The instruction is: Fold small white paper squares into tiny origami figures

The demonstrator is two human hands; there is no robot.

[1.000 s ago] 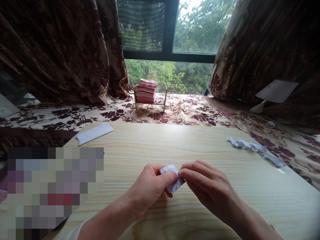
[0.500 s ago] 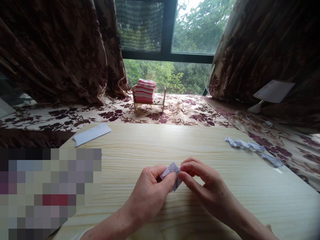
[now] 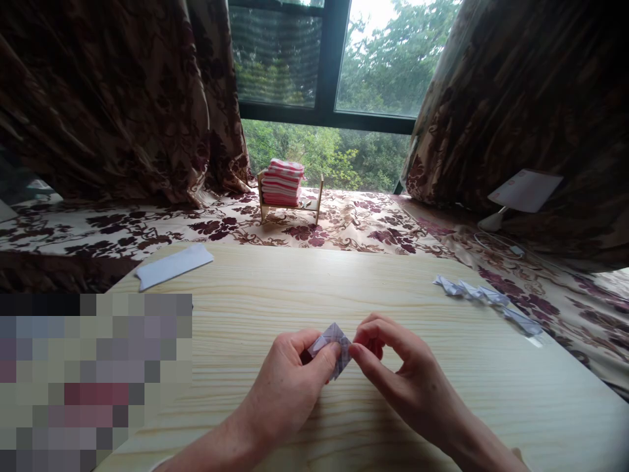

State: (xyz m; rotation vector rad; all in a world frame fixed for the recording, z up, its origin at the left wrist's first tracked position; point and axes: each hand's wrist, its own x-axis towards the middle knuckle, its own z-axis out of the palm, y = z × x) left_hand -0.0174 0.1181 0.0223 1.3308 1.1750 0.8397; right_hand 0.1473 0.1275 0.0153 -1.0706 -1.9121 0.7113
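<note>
A small piece of folded paper (image 3: 333,333), diamond-shaped with faint lines on it, is held just above the table. My left hand (image 3: 295,373) grips it from the left, thumb pressed flat across its face and the other fingers behind. At the paper's right corner, the thumb and forefinger of my right hand (image 3: 403,367) are pinched together. The fingertips cover that corner, and the back of the paper is hidden.
On the pale wooden table (image 3: 255,288) lie a white paper strip (image 3: 174,265) at far left and several folded paper pieces (image 3: 484,295) at right. Beyond stand a small rack (image 3: 291,206) with pink-striped cloths (image 3: 283,181) and a lamp (image 3: 523,190). Blurred blocks hide the lower left.
The folded paper shows a flatter, more complete diamond face than before. Both hands keep their hold, with the right fingers still at its right corner. The whole view has shifted slightly.
</note>
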